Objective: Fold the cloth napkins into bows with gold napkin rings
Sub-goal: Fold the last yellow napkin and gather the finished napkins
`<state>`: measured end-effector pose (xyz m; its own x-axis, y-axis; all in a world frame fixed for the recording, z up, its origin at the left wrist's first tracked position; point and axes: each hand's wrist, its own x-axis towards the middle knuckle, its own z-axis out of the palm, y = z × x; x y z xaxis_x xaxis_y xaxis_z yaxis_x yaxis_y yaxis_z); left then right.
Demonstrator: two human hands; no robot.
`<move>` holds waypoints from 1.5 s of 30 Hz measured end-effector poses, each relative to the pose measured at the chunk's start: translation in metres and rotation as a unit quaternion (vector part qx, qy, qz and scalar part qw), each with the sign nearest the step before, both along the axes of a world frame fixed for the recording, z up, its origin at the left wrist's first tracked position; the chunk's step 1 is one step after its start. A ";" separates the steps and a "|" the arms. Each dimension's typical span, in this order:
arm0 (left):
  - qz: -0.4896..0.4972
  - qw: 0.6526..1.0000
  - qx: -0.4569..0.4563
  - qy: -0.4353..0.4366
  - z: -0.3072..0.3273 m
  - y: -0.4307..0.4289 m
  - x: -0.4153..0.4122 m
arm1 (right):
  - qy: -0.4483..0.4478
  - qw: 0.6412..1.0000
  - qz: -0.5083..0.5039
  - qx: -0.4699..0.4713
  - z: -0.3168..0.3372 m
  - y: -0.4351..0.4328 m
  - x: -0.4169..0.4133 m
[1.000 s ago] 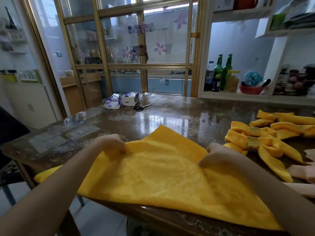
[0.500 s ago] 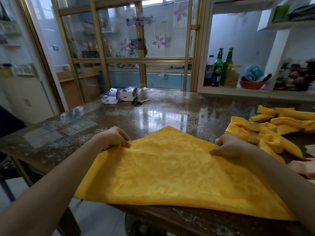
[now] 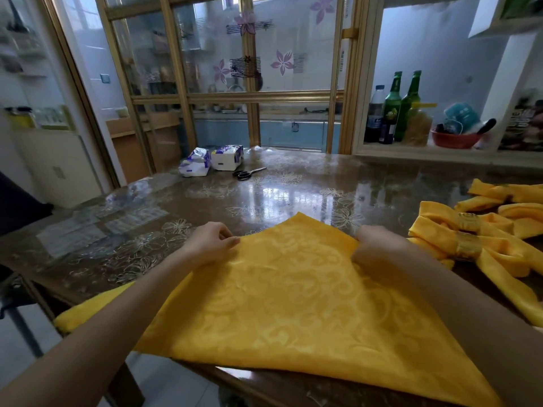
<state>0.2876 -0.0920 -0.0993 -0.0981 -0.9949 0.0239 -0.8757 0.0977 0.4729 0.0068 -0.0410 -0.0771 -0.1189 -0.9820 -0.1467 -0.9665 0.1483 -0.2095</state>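
Both hands are on the cloth. The left hand (image 3: 210, 243) pinches the left edge of the yellow napkin (image 3: 293, 304), and the right hand (image 3: 379, 245) is curled onto its right edge, fingertips tucked out of sight. The hands are apart, with the napkin's far corner pointing away between them. The cloth lies spread on the glossy table (image 3: 293, 186), and its near part hangs over the near edge.

That overhang looks like the main danger. The tabletop is slick and a good share of the fabric is off it, so if either grip loosens the whole sheet could slide to the floor. An uneven pull is the next worry: one hand drawing harder than the other would skew the fold and leave a lopsided bow. The right hand also works just beside the finished bows (image 3: 458, 239), so a wide sweep of that forearm could drag them loose.

Now the count:
- One open napkin is being worked. A yellow strip also shows under the left forearm, and I cannot tell whether it is the same cloth or another.
- At least three finished bows are on the right, but the frame cuts them off.
- Two gold rings (image 3: 468, 245) show plainly.
- On the far side are one pair of scissors (image 3: 248, 173) and two tissue packs (image 3: 195, 165).
- Two green bottles (image 3: 392, 110) stand on the shelf beyond.
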 end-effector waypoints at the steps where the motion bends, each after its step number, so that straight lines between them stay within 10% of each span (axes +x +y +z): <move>1: -0.003 1.000 0.007 -0.004 0.000 -0.002 -0.003 | -0.004 1.000 0.008 0.011 0.003 -0.003 0.001; 13: -0.014 0.995 -0.033 0.096 -0.010 -0.037 -0.079 | -0.282 0.954 -0.014 -0.102 -0.029 -0.052 0.006; 19: -0.092 0.973 -0.078 0.196 -0.017 -0.039 -0.067 | -0.282 0.940 0.038 -0.190 -0.041 -0.060 0.007; 45: -0.149 0.970 -0.170 0.087 -0.022 -0.035 -0.088 | -0.100 0.962 0.067 -0.244 -0.044 -0.054 0.033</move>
<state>0.1993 -0.1267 -0.1217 -0.3446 -0.8550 0.3876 -0.6941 0.5100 0.5081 0.0399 -0.0948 -0.1208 -0.0029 -0.9442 0.3295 -0.9033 -0.1389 -0.4059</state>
